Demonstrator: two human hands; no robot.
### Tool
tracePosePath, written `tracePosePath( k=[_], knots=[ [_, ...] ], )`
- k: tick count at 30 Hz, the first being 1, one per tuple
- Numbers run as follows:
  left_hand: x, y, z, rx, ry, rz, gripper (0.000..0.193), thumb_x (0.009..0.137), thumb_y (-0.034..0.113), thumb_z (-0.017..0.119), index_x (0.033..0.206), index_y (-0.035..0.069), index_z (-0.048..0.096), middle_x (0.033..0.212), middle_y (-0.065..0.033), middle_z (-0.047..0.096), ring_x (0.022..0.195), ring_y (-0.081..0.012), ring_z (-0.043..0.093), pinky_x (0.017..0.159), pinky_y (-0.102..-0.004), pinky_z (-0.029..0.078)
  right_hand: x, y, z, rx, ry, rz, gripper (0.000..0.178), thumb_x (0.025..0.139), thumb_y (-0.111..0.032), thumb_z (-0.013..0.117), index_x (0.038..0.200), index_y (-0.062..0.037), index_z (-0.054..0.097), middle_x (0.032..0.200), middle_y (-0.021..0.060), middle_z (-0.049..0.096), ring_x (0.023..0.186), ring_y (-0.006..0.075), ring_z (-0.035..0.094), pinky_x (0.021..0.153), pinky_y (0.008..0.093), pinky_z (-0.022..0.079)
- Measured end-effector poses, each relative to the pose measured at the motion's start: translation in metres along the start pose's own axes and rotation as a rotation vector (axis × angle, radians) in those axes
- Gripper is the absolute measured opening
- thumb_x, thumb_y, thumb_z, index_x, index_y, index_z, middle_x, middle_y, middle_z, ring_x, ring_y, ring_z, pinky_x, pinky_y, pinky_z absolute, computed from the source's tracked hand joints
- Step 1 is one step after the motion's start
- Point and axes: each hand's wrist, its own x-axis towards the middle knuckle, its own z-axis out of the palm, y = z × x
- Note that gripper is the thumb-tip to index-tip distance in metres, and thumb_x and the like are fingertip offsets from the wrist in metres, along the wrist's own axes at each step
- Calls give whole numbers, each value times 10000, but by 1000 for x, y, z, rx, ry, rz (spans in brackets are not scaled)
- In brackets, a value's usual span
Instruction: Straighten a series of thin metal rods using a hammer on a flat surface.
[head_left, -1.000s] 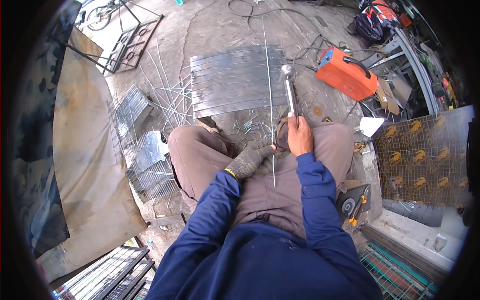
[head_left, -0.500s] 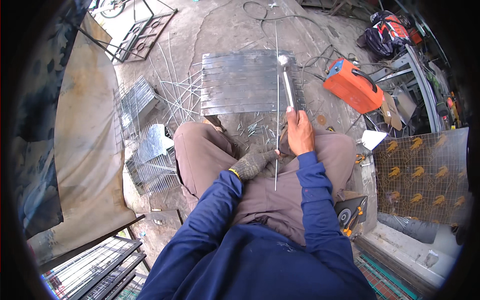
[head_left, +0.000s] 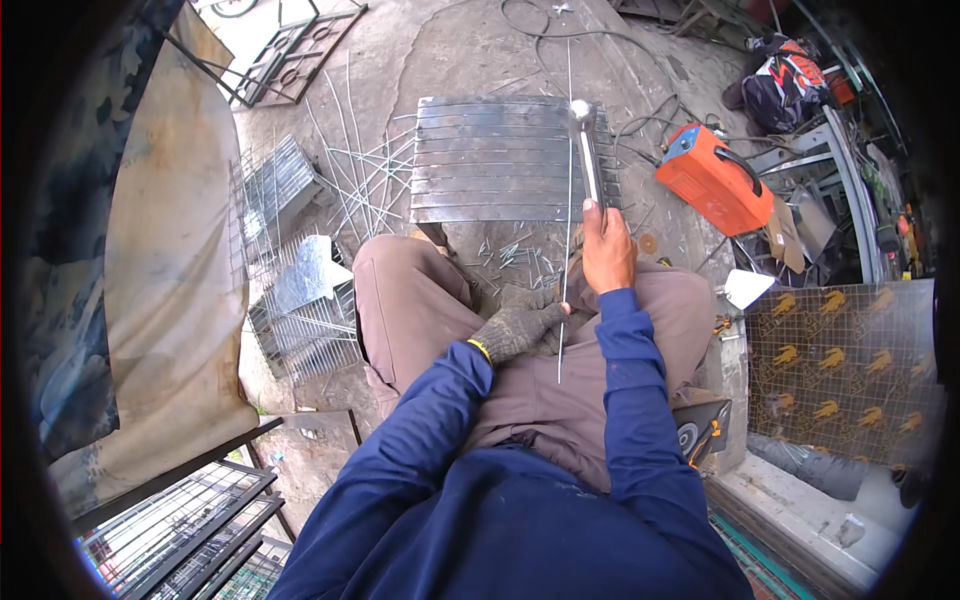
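Observation:
My left hand, in a grey knit glove with a bare thumb tip, is closed around a long thin metal rod over my lap. The rod runs away from me, past the right part of a low bench topped with dark metal strips. My bare right hand grips a hammer by its handle, thumb along it. Its rounded, shiny head points away from me above the bench, just right of the rod. Whether hammer and rod touch, I cannot tell.
Cut rod pieces lie scattered before the bench. Loose long rods and wire grids sit at left. An orange machine with cables stands right. A grinder lies by my right thigh; a hanging cloth borders the left.
The whole view has shifted slightly, so the bench and machine appear farther right. Both hands keep their holds on the rod and hammer, with little other movement.

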Motion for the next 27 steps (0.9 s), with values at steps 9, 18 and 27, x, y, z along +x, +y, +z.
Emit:
tracePosePath(
  k=[9,18,27],
  knots=[
    [-8,7,0,-53,5,-13,267,984,296,632,912,39,650,711,-14,633,619,-91,592,581,-268,486,18,1,4,66,-28,97,577,993,-546,452,882,5,584,843,254,657,877,464,629,788,515,463],
    [-61,164,37,-1050,-94,89,179,1008,225,574,1066,64,628,801,-24,690,610,-111,654,497,-224,517,20,65,3,47,-58,101,581,1011,-524,401,951,21,596,980,310,647,959,500,599,849,529,447],
    [-43,184,37,-1237,-556,450,262,1027,121,498,1255,24,584,1197,-78,686,1091,-150,669,873,-250,578,7,62,31,13,32,150,542,1013,-512,405,961,5,555,965,301,646,929,506,601,841,555,450]
  ],
)
